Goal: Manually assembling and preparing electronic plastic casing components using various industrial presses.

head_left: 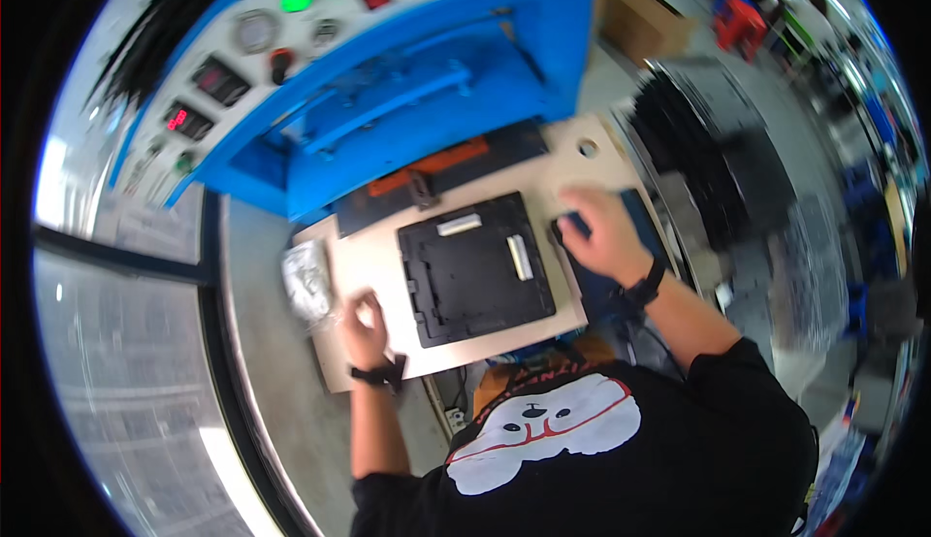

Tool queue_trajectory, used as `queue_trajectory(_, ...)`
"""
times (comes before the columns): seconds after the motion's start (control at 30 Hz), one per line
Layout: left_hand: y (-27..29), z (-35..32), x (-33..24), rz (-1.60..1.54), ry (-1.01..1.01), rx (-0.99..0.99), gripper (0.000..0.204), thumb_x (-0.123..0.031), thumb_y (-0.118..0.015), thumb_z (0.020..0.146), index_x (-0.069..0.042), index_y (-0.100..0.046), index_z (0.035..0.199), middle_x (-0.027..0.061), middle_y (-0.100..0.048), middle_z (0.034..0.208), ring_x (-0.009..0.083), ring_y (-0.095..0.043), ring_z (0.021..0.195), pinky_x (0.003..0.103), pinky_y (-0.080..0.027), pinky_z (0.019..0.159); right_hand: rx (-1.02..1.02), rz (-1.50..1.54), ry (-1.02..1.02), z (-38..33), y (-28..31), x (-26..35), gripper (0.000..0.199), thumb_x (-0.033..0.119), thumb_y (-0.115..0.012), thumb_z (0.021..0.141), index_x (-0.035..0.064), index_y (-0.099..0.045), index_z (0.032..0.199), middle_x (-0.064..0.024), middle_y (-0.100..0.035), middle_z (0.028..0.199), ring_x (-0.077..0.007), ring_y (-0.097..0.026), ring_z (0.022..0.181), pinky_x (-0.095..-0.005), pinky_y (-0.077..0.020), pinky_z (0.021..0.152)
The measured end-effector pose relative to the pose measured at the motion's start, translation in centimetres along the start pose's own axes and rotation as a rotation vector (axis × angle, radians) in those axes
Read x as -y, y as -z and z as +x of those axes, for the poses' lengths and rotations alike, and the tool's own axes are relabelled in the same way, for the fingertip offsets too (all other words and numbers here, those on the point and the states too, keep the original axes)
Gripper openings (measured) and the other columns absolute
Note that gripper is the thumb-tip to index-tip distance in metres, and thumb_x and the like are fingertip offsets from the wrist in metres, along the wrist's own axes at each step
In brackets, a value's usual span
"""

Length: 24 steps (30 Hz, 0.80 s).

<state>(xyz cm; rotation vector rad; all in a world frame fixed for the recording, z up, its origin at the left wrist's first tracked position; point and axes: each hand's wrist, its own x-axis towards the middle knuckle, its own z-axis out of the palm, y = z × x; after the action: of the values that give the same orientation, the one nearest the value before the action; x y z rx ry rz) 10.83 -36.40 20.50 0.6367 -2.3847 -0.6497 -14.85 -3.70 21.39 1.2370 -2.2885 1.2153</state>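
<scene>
A black square plastic panel (465, 290) with a raised rim lies on the pale wooden board in front of me. Two white strips, an upper strip (460, 225) and a right-hand strip (521, 258), rest on its face. Just left of the panel is my left hand (363, 331), apart from it, with thumb and fingers curled into a ring; anything between the tips is too small to make out. My right hand (608, 238), slightly blurred, hovers over a dark flat sheet (606, 290) at the right, its thumb and forefinger apart.
A blue machine (427, 110) with buttons and displays stands beyond the wooden board (364, 260). A clear plastic bag (306, 280) sits at the left edge. Stacked black panels (693, 149) stand on the right. A cardboard box (640, 23) is farther back.
</scene>
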Motion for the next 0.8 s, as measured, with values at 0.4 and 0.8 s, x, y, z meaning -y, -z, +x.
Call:
queue_trajectory(0.4, -11.4, -13.7, -2.7, -0.550, 0.086, 1.317, 0.018, -0.012, -0.064, 0.092, 0.002, -0.066, 0.103, 0.0099, -0.067, 0.084, 0.0141, -0.064, 0.075, 0.028, -0.051, 0.070, 0.132, -0.150, -1.460, -44.3, 0.1, 8.1, 0.029, 0.030, -0.061, 0.083, 0.0041, -0.068, 0.095, -0.0195, -0.068, 0.091, -0.0382, -0.065, 0.087, -0.0451, -0.0517, 0.077)
queue_trajectory(0.8, -20.9, -22.8, -5.1, -0.405, -0.702, 1.642, 0.020, -0.017, -0.062, 0.091, 0.001, -0.067, 0.097, 0.0132, -0.069, 0.083, 0.0204, -0.067, 0.076, 0.031, -0.052, 0.071, 0.589, -0.452, -1.796, -74.3, -21.8, 38.2, 0.018, 0.020, -0.055, 0.085, 0.0143, -0.071, 0.086, -0.0121, -0.069, 0.076, -0.0322, -0.068, 0.075, -0.0462, -0.0532, 0.067)
